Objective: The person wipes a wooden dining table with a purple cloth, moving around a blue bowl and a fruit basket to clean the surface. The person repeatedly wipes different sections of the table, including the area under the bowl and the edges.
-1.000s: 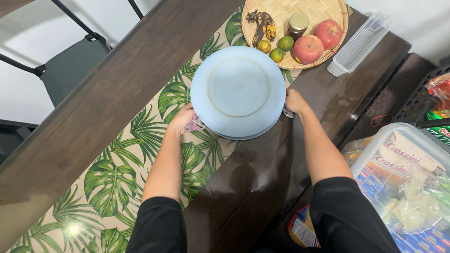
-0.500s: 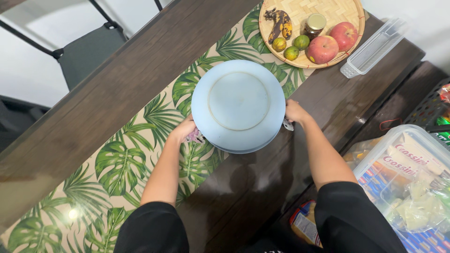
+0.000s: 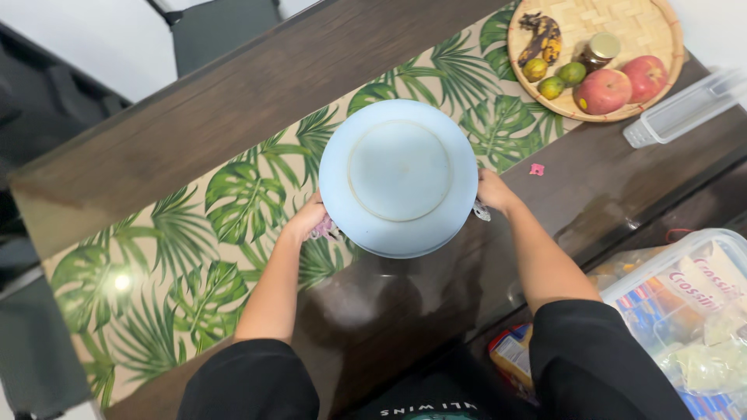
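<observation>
The left hand (image 3: 305,224) clasps the left rim of an upturned pale blue bowl (image 3: 398,177), fingers curled under it against something small and pink. The bowl hangs between both hands, base up, over the leaf-print runner (image 3: 226,210) and the dark wooden table (image 3: 607,179). It is round, so no long axis; each hand sits equally near, on opposite sides. The right hand (image 3: 492,191) grips the right rim. Well apart, far right, stands a woven fruit tray (image 3: 669,31)
</observation>
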